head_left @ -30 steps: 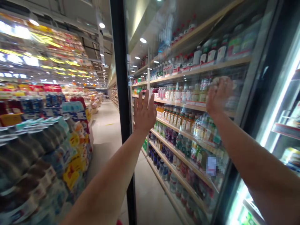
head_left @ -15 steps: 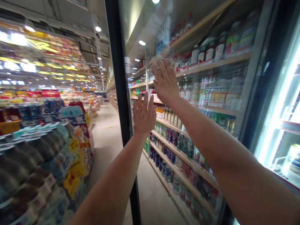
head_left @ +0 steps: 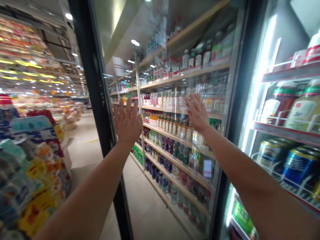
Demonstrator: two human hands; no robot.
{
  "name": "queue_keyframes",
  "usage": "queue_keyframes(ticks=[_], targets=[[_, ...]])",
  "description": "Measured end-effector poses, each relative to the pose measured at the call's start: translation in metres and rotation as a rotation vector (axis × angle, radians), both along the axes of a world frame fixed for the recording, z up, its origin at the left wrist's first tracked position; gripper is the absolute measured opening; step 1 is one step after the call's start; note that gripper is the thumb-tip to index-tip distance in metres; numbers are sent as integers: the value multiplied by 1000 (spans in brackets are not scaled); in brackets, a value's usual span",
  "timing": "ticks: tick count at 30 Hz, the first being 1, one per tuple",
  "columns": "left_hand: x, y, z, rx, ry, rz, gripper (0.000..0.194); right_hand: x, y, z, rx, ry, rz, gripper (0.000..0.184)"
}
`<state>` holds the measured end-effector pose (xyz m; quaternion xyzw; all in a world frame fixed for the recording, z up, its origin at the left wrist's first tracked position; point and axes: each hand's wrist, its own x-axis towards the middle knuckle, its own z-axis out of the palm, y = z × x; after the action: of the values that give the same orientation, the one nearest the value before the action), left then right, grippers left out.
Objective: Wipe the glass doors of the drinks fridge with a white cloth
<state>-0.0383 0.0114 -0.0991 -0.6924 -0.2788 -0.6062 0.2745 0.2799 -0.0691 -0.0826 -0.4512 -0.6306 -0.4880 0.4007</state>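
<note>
A glass door (head_left: 160,13) with a black frame stands swung out in front of me. My left hand (head_left: 128,125) is raised by its outer edge, palm to the glass and fingers spread; it holds nothing I can see. My right hand (head_left: 197,115) lies flat against or close to the pane farther right, fingers extended. A pale blur shows around its fingertips; whether that is a thin cloth or a reflection I cannot tell. Through the pane, juice bottles (head_left: 172,125) and other drinks appear in rows.
To the right, a lit cooler holds bottles (head_left: 300,106) and blue cans (head_left: 300,165) on wire shelves. Wooden shelves (head_left: 160,81) full of drinks run behind the glass. Stacked goods (head_left: 32,203) stand on the left, beside an aisle floor (head_left: 83,140).
My right hand has come down across the glass and moved rightward. The left hand stays flat at the pane. My view has turned right, showing more of the cooler.
</note>
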Motion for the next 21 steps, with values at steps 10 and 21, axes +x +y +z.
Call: queue_keyframes(ticks=[10,21], targets=[[2,-14,1,11,12,57,58,58,12,36,254,666,-22,64],[0,-19,-3,27,29,103,57,-137,36,115,69,292,38,53]])
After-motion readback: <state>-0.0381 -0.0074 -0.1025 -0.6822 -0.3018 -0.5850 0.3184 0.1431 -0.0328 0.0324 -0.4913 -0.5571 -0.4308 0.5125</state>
